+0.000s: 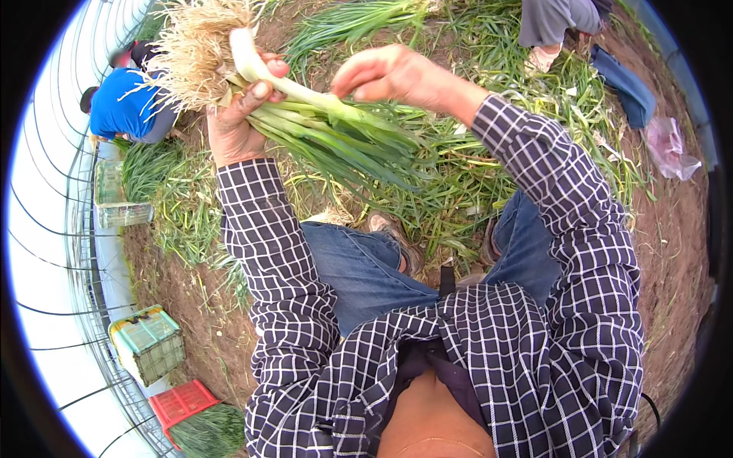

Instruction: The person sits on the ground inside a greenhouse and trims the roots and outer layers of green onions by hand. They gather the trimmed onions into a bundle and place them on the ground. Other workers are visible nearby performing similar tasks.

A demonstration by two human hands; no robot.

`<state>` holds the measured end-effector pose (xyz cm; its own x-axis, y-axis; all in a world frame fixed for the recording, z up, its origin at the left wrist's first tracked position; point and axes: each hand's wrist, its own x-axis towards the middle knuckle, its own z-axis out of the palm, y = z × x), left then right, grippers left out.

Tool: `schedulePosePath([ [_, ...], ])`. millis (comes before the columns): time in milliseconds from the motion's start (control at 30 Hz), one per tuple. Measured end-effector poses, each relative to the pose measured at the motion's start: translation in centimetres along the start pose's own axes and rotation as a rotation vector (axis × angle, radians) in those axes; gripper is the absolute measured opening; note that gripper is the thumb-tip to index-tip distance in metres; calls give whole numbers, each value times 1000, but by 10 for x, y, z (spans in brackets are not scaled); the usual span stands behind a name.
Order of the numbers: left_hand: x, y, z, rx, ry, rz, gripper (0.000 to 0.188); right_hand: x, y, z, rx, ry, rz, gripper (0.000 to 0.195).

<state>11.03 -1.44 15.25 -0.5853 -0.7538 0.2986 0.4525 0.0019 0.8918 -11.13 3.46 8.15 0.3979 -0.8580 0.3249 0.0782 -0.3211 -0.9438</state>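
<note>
My left hand (243, 109) is closed around a bunch of green onions (338, 129), just above the pale root ends. The dry, tangled roots (197, 57) stick out beyond that hand toward the upper left, and the green leaves trail off to the right. One thick white stalk (249, 54) lies over the others, near my left thumb and fingers. My right hand (395, 77) hovers over the bunch with half-curled fingers, its fingertips at the upper side of this stalk. Whether they pinch a leaf is hidden.
Loose leaves (458, 212) litter the soil around my feet. More green onions (355, 23) lie ahead. A person in blue (123, 106) crouches at left; another person's leg (544, 23) shows at upper right. Crates (146, 343), a red crate (183, 403) and a plastic bag (670, 149) are nearby.
</note>
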Motion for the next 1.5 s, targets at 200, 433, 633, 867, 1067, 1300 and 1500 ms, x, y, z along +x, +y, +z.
schedulePosePath([
  [200,-6,0,-6,-29,-151,-40,54,0,-7,20,129,-405,72,26],
  [433,-16,37,-39,-188,-209,250,50,-43,68,-3,-520,-253,222,26],
  [633,-44,54,-63,-190,3,434,46,-136,129,-91,-836,-330,576,23],
  [867,-43,51,-59,-169,-45,461,43,-145,120,-99,-1314,-63,664,17],
  [1067,-45,51,-60,-218,-88,486,39,-67,37,12,-420,104,-6,16],
  [1300,-35,50,-50,-266,-244,486,41,-64,56,28,-518,20,161,22],
  [1500,-33,49,-33,-129,-144,502,37,-67,60,31,-844,164,46,28],
])
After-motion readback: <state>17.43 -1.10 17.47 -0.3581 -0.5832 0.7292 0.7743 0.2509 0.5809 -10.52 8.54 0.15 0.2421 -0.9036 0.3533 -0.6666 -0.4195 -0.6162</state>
